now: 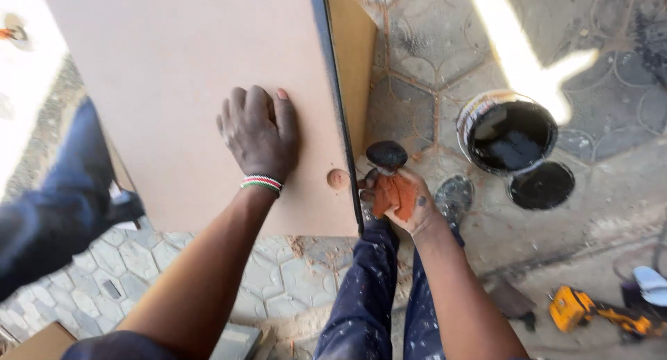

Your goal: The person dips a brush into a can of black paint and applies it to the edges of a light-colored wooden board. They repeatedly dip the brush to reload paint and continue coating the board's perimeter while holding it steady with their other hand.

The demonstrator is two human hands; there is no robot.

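Note:
My left hand (258,132) lies flat, fingers spread, on a large pale wooden board (174,68) that stands tilted in front of me. A round hole (338,178) is cut near the board's lower right corner, and its right edge (337,89) is painted black. My right hand (401,195) grips an orange cloth or sponge (396,193) with a black-soaked tip (386,154), held just right of the black edge. A striped bead bracelet (262,183) circles my left wrist.
An open tin of black paint (507,132) stands on the paved ground to the right, its lid (541,185) beside it. A yellow power tool (590,311) lies at lower right. A second board (351,47) leans behind the first. A blue-trousered leg (62,200) is at left.

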